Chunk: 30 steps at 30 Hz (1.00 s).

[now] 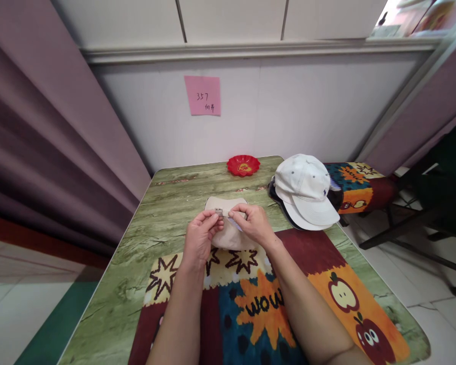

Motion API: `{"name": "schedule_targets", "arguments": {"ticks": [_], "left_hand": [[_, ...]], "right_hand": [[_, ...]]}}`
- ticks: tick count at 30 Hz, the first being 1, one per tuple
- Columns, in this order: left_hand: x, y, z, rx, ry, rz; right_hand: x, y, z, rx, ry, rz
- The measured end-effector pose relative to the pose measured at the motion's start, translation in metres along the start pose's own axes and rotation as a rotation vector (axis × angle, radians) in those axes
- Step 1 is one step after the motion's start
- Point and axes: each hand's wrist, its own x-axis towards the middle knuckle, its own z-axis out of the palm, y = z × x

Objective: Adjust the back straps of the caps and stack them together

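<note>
A beige cap point(233, 237) lies on the table in front of me, partly covered by my hands. My left hand point(204, 230) pinches a small metal buckle point(219, 212) at the end of the cap's strap. Just to the right, my right hand point(253, 222) has its fingers closed on the strap point(227, 213) of the same cap. The two hands are close together, with a short stretch of strap between them. Part of the cap's opening is hidden behind the fingers.
White caps point(304, 177) are stacked over a dark one at the right table edge. A red scalloped dish point(243, 166) sits near the wall. Beneath my forearms lies a colourful patterned mat point(228, 324) on the green wood-look table point(117, 284). A patterned stool point(365, 187) stands beyond the right edge.
</note>
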Motion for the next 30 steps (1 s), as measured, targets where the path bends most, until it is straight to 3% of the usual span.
{"name": "schedule_targets", "arguments": {"ticks": [30], "left_hand": [[-0.0024, 0.0048, 0.0, 0.149, -0.082, 0.061]], "right_hand": [[-0.001, -0.0039, -0.0062, -0.068, 0.022, -0.054]]}}
